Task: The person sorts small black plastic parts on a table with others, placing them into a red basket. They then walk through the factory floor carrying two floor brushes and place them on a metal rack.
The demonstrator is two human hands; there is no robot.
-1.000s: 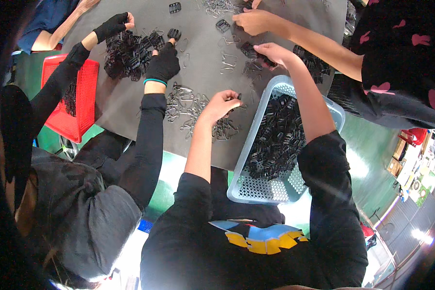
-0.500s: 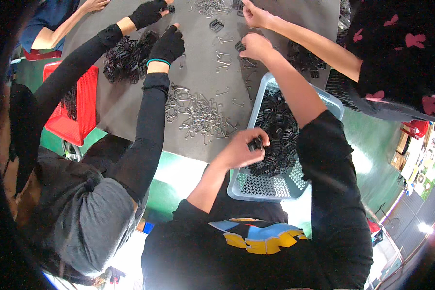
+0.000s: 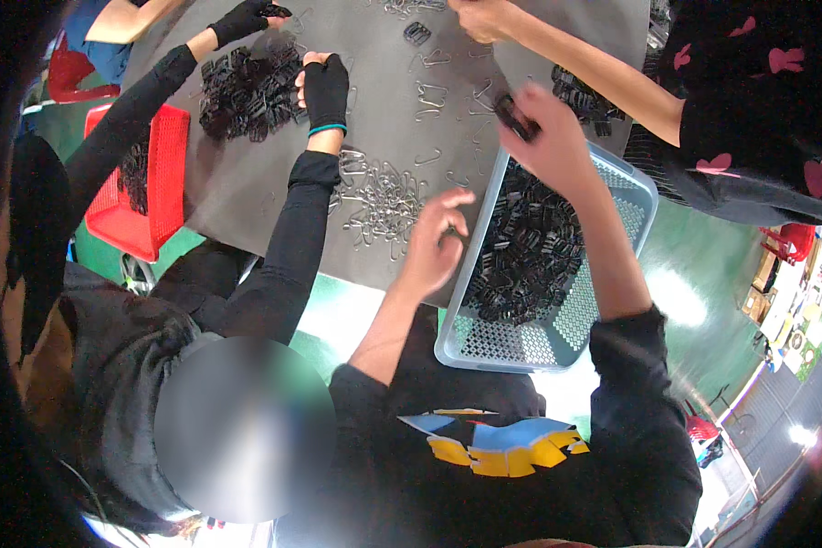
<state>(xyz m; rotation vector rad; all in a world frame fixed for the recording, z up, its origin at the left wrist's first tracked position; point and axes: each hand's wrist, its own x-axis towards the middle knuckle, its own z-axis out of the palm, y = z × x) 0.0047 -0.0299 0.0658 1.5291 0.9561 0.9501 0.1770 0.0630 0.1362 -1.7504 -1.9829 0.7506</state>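
Your right hand [image 3: 554,134] grips a black plastic buckle [image 3: 516,119], blurred, at the twelve o'clock end of the blue basket [image 3: 502,343], where more buckles [image 3: 525,247] are heaped. Your left hand [image 3: 433,245], at the basket's nine o'clock, holds its curved fingers loosely apart; metal hooks [image 3: 384,210] lie piled at its ten o'clock on the grey table [image 3: 382,105].

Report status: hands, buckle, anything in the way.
Left hand open beside metal hooks. Right hand holding black buckle, motion-blurred. Right forearm partly hiding blue basket.
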